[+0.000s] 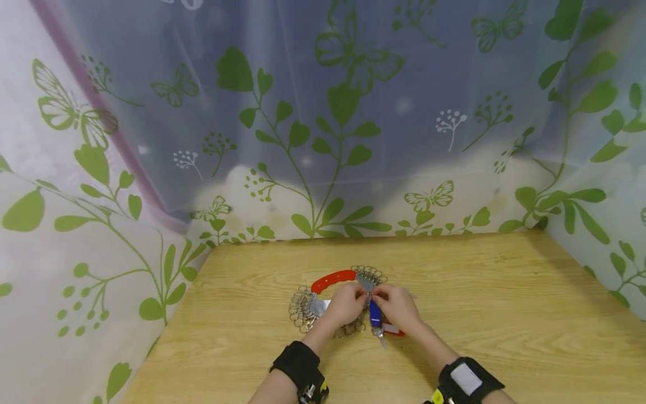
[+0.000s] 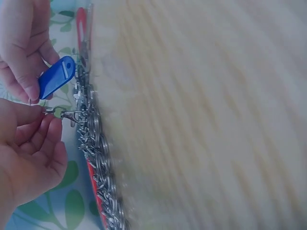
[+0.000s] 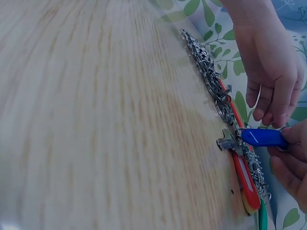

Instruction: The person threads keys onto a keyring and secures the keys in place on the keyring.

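Observation:
A key holder with a red grip and a metal plate lies on the table, hung with many small metal rings. Over its right part, both hands meet fingertip to fingertip. The left hand pinches a small metal clasp or ring linked to the bunch. Thumb and fingers of the right hand pinch a blue key tag beside a thin ring. Below the tag in the head view hangs a metal key. Fingers partly hide the exact link between tag and clasp.
A red key tag lies under the right hand. In the right wrist view a green piece shows beyond it. The wooden table ends at a leaf-patterned curtain behind and on both sides.

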Demonstrator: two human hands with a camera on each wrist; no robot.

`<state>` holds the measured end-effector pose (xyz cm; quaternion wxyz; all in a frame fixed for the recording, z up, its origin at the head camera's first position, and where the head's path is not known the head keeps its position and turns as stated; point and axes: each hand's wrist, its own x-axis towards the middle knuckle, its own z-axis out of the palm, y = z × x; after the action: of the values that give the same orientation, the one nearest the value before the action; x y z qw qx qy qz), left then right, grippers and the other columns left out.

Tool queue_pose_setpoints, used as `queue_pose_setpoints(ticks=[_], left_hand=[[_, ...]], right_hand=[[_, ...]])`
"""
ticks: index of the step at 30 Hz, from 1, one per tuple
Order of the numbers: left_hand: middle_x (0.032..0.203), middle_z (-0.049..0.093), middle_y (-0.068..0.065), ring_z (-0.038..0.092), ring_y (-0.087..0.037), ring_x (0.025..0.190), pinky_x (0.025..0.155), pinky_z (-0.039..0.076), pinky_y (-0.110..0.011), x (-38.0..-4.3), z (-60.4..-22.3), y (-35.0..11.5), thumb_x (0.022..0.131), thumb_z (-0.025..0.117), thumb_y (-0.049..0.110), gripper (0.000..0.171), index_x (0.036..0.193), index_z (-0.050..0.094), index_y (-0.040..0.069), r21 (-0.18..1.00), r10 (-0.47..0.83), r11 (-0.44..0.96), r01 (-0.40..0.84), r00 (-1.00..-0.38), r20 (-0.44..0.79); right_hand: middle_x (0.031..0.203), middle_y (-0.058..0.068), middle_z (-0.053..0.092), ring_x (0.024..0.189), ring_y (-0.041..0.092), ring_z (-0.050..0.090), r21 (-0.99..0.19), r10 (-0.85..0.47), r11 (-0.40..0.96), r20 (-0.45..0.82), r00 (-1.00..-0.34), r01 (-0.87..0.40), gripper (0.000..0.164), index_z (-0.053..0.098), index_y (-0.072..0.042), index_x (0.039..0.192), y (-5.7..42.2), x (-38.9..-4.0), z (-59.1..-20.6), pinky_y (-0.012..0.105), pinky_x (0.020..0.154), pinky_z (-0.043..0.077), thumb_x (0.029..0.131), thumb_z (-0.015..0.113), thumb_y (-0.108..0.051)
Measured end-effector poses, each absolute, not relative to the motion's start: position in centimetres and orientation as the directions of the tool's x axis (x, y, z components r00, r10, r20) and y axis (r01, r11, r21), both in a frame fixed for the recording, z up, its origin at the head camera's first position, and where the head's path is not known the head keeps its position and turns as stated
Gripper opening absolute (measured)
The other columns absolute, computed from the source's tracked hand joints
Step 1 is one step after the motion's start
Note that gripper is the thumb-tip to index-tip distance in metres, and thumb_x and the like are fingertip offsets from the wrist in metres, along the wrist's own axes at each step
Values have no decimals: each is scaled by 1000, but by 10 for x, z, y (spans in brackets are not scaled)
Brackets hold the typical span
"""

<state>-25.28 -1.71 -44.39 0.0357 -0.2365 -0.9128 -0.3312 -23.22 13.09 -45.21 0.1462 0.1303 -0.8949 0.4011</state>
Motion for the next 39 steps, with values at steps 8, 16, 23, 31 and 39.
queue_pose_setpoints(ticks=[8,16,23,31,39], left_hand=[[65,49,3,39,-8,52,50,32,-22,-253,-437,-23,90,58,7,16,80,69,0,727,403,574,376,-903,148],[60,50,5,39,-9,51,49,34,-24,-253,-435,-27,90,62,16,19,80,72,4,788,411,521,328,-906,105],[82,64,-1,54,-10,66,58,43,-26,-250,-441,-24,89,64,17,15,91,72,5,763,401,568,309,-913,71],[78,62,-1,47,-10,58,52,37,-24,-250,-440,-24,91,60,13,16,89,72,3,785,384,535,313,-917,104],[79,62,-1,47,-9,57,52,37,-23,-250,-438,-24,91,60,13,15,89,72,4,786,363,539,301,-926,105]], right_hand=[[81,2,66,70,15,61,-596,-188,669,441,-878,-443,4,70,-5,82,133,-230,-452,29,61,47,85,67,-6],[81,2,66,67,12,59,-625,-191,650,416,-889,-432,5,70,-7,84,136,-232,-449,27,59,47,84,67,-4],[80,2,67,69,13,60,-700,-132,623,346,-929,-350,4,70,-5,86,137,-233,-448,29,61,47,84,66,-5],[81,0,67,69,13,60,-657,-158,641,392,-906,-397,4,70,-7,86,137,-232,-452,29,61,47,84,67,-7],[83,1,67,70,14,60,-594,-182,671,448,-876,-443,4,71,-8,86,136,-231,-453,29,61,47,83,68,-7]])
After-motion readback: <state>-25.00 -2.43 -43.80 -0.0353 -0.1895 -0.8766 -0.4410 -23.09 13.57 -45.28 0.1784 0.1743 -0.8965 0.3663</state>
